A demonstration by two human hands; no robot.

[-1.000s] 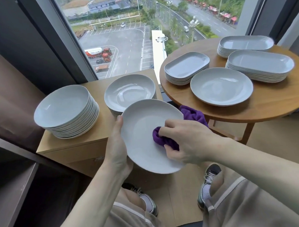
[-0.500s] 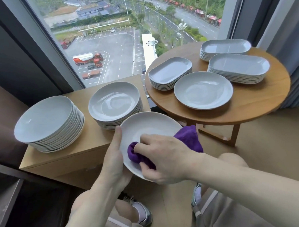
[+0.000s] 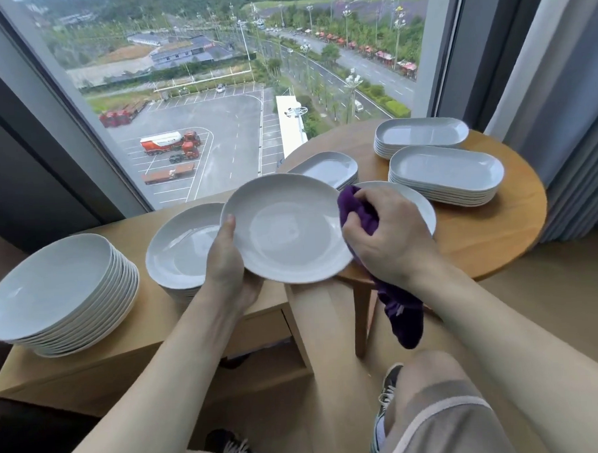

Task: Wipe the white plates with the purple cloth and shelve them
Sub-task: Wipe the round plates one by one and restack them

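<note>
My left hand (image 3: 229, 263) grips the left rim of a round white plate (image 3: 284, 230), thumb on top, and holds it nearly level above the gap between the cabinet and the round table. At the plate's right rim, my right hand (image 3: 390, 236) is closed on the purple cloth (image 3: 402, 311), whose loose end hangs down below the wrist. Two stacks of round white plates stand on the wooden cabinet (image 3: 91, 365): a tall stack (image 3: 53, 285) on the left and a lower stack (image 3: 178, 245) partly behind the held plate.
The round wooden table (image 3: 496, 231) on the right carries a round plate (image 3: 416, 200) and three stacks of oblong white dishes (image 3: 446, 172). A large window is behind. My knees and shoes are below, on the wooden floor. A curtain hangs at far right.
The plate has been lifted and levelled. My right hand with the cloth has slid from the plate's middle to its right rim. The camera has tilted up.
</note>
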